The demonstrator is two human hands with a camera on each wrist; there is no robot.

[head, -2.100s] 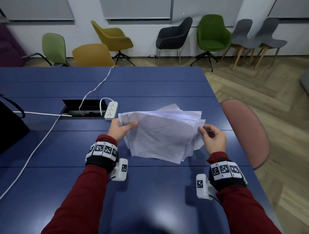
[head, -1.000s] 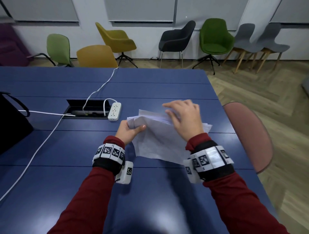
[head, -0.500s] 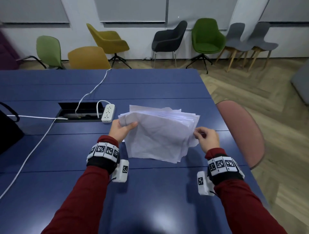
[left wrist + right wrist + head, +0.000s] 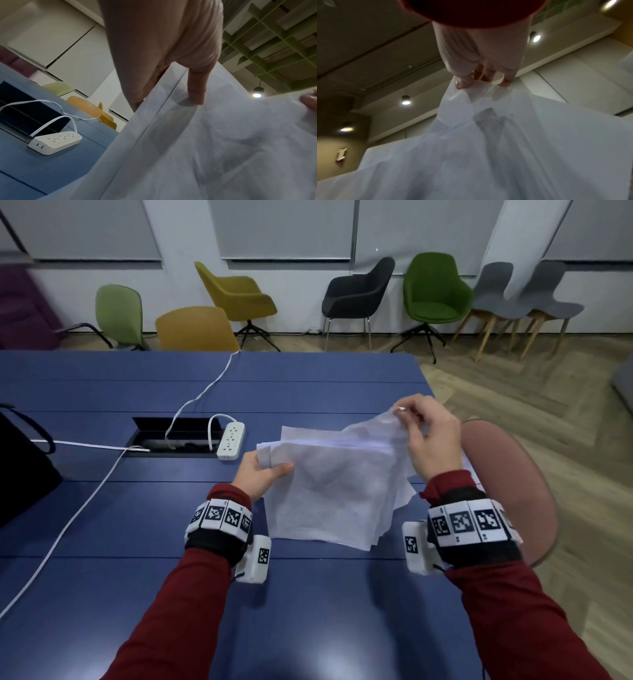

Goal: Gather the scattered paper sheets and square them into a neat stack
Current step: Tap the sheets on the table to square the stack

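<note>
A loose bundle of white paper sheets (image 4: 329, 491) hangs above the blue table (image 4: 137, 508), its edges uneven and fanned at the lower right. My left hand (image 4: 263, 470) grips the bundle's upper left corner, thumb on the front face; the left wrist view shows that hand (image 4: 171, 60) and the sheets (image 4: 214, 148) close up. My right hand (image 4: 424, 433) pinches the upper right corner of the sheets and holds it raised. Seen from the right wrist, the right hand's fingertips (image 4: 464, 83) pinch the sheets (image 4: 488, 155) at their top edge.
A white power strip (image 4: 231, 444) with its cable lies left of the sheets, beside an open cable hatch (image 4: 171, 436). A black bag (image 4: 20, 467) sits at the table's left edge. A pink chair (image 4: 507, 491) stands at the right edge. More chairs line the far wall.
My right hand has moved from the bundle's right edge up to its top right corner and lifted it. The left hand keeps its grip on the left corner.
</note>
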